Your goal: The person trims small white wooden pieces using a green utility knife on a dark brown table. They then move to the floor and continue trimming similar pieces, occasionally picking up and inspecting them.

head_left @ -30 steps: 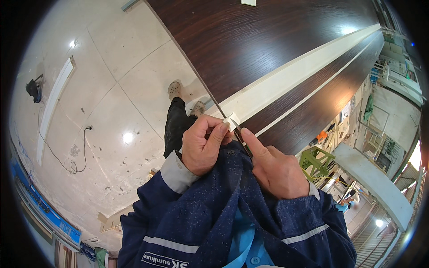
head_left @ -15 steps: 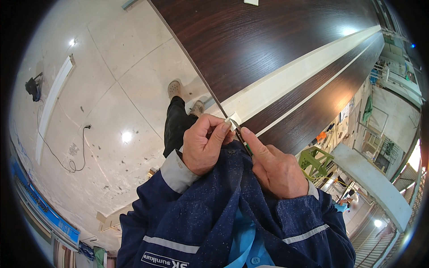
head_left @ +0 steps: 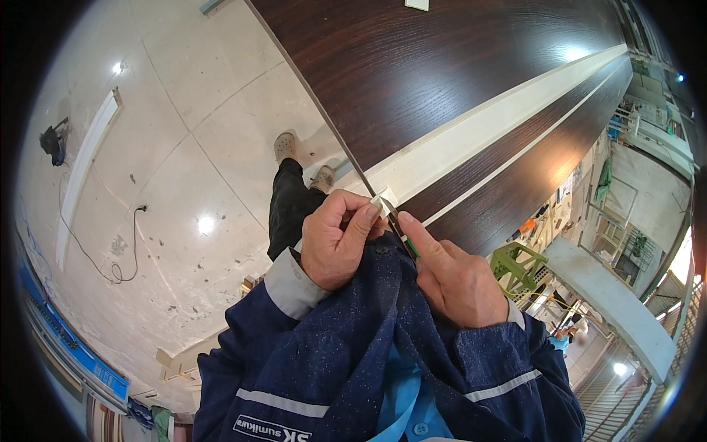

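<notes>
A small cream-white piece (head_left: 384,200) is pinched between thumb and fingers of my left hand (head_left: 335,239), at the near end of a cream strip (head_left: 501,114). In my right hand (head_left: 456,280) is a slim dark knife (head_left: 393,218), with a bit of green showing beside the palm. The index finger lies stretched along the knife, whose tip meets the cream piece. Most of its handle is hidden by the hand. Both hands are close together at the near edge of the dark wood-grain panels (head_left: 412,66).
Left of the panels, a long white strip (head_left: 85,177) and a black cable (head_left: 138,243) lie on the tiled floor. A green plastic stool (head_left: 518,267) stands to the right. A small white piece (head_left: 417,4) rests on the panel's far part. Another person (head_left: 571,331) is farther off.
Almost nothing differs. The view has shifted slightly; both hands keep their hold at the end of the cream strip, with the knife against the small piece.
</notes>
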{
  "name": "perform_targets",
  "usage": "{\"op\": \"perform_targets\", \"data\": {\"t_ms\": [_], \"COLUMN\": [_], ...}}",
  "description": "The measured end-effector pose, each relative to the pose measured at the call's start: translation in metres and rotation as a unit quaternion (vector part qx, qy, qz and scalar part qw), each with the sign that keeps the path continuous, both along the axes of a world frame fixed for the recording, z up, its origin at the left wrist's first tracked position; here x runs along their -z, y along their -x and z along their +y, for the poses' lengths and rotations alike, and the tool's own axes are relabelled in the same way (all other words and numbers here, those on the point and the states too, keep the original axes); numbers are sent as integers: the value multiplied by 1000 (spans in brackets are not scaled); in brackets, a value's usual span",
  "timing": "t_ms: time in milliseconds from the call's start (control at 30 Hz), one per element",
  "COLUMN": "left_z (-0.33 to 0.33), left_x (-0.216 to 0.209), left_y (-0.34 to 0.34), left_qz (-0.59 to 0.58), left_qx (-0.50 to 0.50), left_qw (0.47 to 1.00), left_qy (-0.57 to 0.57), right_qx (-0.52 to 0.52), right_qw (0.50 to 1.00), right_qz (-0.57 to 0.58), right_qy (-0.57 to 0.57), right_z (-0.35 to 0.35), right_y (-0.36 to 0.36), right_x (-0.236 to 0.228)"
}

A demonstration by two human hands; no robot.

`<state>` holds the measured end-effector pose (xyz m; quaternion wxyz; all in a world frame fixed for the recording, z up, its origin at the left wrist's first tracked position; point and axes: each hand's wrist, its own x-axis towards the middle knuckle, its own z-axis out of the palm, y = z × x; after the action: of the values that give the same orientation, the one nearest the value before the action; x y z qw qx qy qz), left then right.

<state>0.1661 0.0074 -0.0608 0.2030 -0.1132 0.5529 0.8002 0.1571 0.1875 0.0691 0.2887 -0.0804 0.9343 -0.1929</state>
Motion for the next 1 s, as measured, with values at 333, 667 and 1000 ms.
{"op": "perform_targets", "data": {"t_ms": [333,667,1000], "left_z": [1,-1,0], "left_x": [0,-3,0], "left_y": [0,1,1], "left_qz": [-5,-4,0], "left_qx": [-17,13,10], "left_qw": [1000,1000,1000], "left_qy": [-2,11,1], "right_qx": [-3,-10,-17], "right_qw": [1000,1000,1000], "right_qz": [-1,-14,-15], "right_qy": [-1,-2,-14], "right_z": [0,2,0], "right_y": [1,2,2], "right_x": [0,-2,-2]}}
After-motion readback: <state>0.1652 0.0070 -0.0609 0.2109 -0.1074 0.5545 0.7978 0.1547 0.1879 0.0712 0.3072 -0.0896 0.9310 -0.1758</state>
